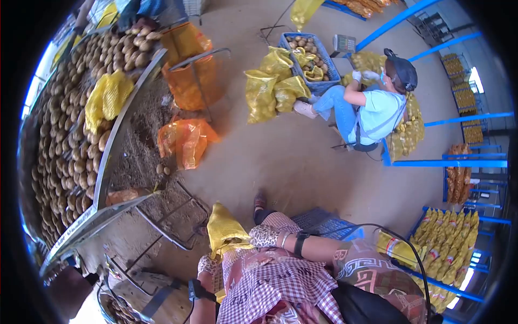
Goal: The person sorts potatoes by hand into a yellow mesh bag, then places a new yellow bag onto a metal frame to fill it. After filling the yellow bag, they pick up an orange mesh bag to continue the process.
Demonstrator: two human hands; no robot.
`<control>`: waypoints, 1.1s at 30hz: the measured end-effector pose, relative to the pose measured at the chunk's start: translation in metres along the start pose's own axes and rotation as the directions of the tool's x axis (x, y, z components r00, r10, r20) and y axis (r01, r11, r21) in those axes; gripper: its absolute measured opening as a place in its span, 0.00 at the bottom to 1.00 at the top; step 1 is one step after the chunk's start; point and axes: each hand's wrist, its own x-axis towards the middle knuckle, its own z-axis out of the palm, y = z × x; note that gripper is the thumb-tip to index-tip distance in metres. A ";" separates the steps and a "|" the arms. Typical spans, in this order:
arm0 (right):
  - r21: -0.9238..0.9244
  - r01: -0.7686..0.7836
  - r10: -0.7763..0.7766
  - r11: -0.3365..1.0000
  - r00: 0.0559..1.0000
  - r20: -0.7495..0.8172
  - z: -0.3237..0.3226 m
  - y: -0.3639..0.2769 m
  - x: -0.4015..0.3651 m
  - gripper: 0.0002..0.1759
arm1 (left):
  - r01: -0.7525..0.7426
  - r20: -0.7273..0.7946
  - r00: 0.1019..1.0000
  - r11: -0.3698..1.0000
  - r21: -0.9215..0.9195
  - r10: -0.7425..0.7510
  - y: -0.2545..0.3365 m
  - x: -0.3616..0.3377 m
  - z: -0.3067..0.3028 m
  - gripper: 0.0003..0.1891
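Observation:
A yellow mesh bag (224,224) is in front of my apron, its folded mouth facing me. My right hand (265,236), in a leopard-print glove, is closed on the bag's right edge. My left hand (208,264), gloved alike, grips the bag's lower left side, its fingers partly hidden. What the bag holds cannot be made out. A checked apron (264,286) covers my lap.
Potatoes (70,146) cover a sorting table at left, with a yellow mesh bag (109,100) on them. Orange mesh bags (189,143) stand beside its metal edge (116,140). A co-worker (380,105) sits by a blue crate (310,56) and filled bags. Stacked bags (442,243) are at right.

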 end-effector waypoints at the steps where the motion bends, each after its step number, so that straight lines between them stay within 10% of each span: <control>1: 0.095 0.046 -0.039 0.994 0.997 -0.068 -0.006 0.015 -0.013 0.21 | -0.018 -0.023 1.000 0.991 -0.134 0.015 -0.002 0.025 0.009 0.13; 5: 0.557 -0.109 0.277 0.823 0.934 -0.227 -0.043 0.049 -0.084 0.25 | -0.065 0.004 0.997 0.919 -0.388 0.072 0.153 0.014 -0.062 0.13; 13: 0.407 -0.053 0.321 0.912 0.709 -0.628 -0.041 0.169 -0.077 0.21 | -0.454 0.061 0.869 0.841 -0.295 0.490 0.299 0.076 -0.058 0.16; 18: 0.791 0.041 0.684 0.610 0.478 -0.551 -0.106 0.206 -0.099 0.17 | -0.620 0.144 0.775 0.785 -0.020 0.616 0.429 0.106 -0.081 0.19; 23: 0.936 0.329 0.853 0.126 0.446 -0.271 -0.165 0.228 -0.113 0.15 | -0.716 0.344 0.679 0.688 0.117 0.648 0.526 0.188 -0.085 0.23; 33: 0.985 0.151 0.951 0.084 0.284 -0.125 -0.191 0.310 -0.044 0.17 | -0.696 0.594 0.684 0.623 0.357 0.424 0.672 0.286 -0.117 0.18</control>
